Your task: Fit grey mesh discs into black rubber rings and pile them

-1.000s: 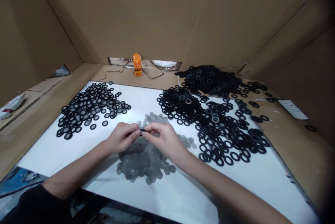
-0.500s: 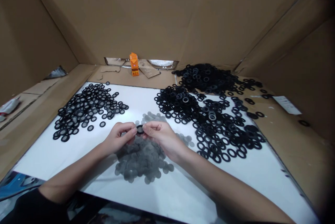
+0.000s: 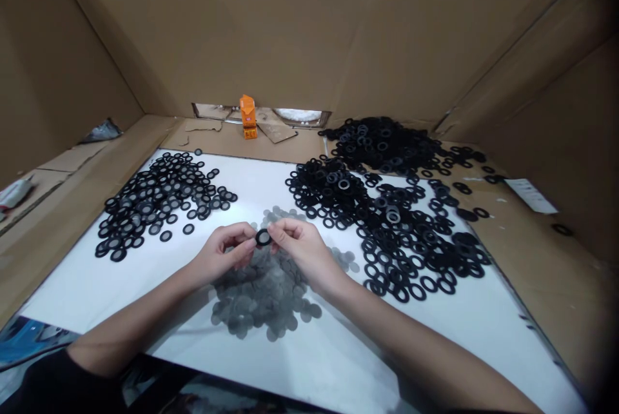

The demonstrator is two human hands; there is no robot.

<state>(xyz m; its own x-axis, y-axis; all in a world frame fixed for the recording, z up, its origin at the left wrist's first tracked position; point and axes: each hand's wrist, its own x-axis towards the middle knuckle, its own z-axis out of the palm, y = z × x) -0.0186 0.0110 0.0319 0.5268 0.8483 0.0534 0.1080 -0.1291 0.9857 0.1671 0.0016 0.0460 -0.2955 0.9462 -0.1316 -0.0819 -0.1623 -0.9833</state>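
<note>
left hand (image 3: 226,249): pinching gray-centered ring (image 3: 263,237) by left edge | right hand (image 3: 304,247): pinching its right edge | gray discs (image 3: 264,298): heaped beneath | black rings (image 3: 416,227): piled at right

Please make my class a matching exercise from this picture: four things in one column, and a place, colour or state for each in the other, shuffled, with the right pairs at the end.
Things
1. Orange box
2. Grey discs
3. White card
4. Held disc

Descriptions
A. Black rim, grey centre
B. Upright, near the back wall
C. On the right, off the white board
D. Spread over the middle of the board, without black rims

Right pairs: 1-B, 2-D, 3-C, 4-A
</note>
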